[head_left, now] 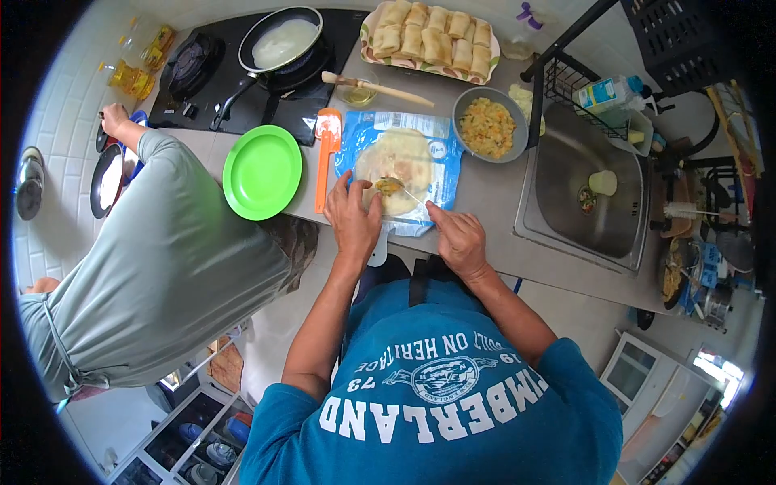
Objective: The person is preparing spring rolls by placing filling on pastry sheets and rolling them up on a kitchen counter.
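A round pale wrapper [406, 154] lies flat on a blue and white plastic bag [447, 136] laid over a board whose white handle [379, 251] sticks out in front. My right hand [461, 239] grips the handle of a metal spoon [414, 196], its bowl over vegetable filling [387, 185] near the wrapper's front left part. My left hand [354, 212] is beside that filling, thumb and fingers apart and touching the wrapper's edge; whether it pinches the edge I cannot tell. A grey bowl of the same sort of filling [488, 127] stands to the right, and an orange spatula [327, 160] lies to the left.
A green plate [262, 173] is left of the spatula. Behind are a brush [379, 89] over a small oil bowl [359, 94], a tray of rolls [431, 41] and a frying pan [280, 39] on the hob. The sink [588, 224] is right; another person [176, 248] stands left.
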### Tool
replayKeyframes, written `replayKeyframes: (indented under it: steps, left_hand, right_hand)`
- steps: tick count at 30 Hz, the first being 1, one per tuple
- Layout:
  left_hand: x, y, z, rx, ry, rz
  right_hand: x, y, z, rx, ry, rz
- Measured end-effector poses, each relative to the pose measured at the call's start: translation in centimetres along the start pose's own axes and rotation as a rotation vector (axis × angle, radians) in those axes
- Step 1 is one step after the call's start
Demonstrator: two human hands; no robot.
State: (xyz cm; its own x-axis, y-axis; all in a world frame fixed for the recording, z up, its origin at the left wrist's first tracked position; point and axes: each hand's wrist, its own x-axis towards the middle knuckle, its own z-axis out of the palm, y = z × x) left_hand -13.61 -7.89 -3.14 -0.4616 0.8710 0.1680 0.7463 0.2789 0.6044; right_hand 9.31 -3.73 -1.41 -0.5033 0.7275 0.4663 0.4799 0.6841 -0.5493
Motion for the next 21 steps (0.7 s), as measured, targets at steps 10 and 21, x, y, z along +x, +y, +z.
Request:
replayKeyframes:
  steps: [10, 21]
  left_hand:
    - [0.2, 0.4, -0.4, -0.007, 0.008, 0.026]
    - [0.2, 0.4, -0.5, -0.039, 0.048, 0.010]
  right_hand:
    - [-0.4, 0.2, 0.3, 0.003, 0.008, 0.013]
    - [-0.5, 0.4, 0.7, 0.040, 0.024, 0.026]
